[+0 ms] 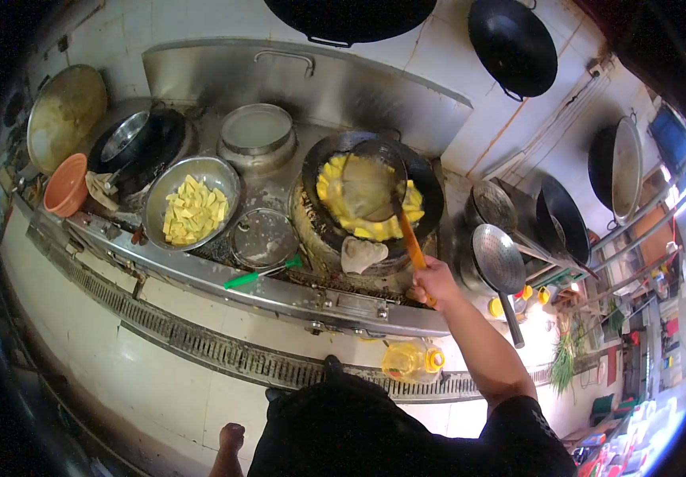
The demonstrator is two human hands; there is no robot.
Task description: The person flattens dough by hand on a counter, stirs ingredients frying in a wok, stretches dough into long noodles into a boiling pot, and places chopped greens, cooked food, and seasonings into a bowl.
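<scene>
My right hand is closed round the wooden handle of a large strainer. The strainer's mesh bowl is over a black wok, among yellow chunks in liquid. A folded pale cloth lies on the wok's near rim. Low in the view hangs my left hand, its fingers curled, away from the stove and with nothing visible in it. Left of the wok stands a steel bowl of pale yellow chunks.
A green-handled tool lies beside a wire-rimmed strainer. A lidded pot and an orange basin are further left. On the right are a perforated ladle and several woks. An oil jug stands on the floor.
</scene>
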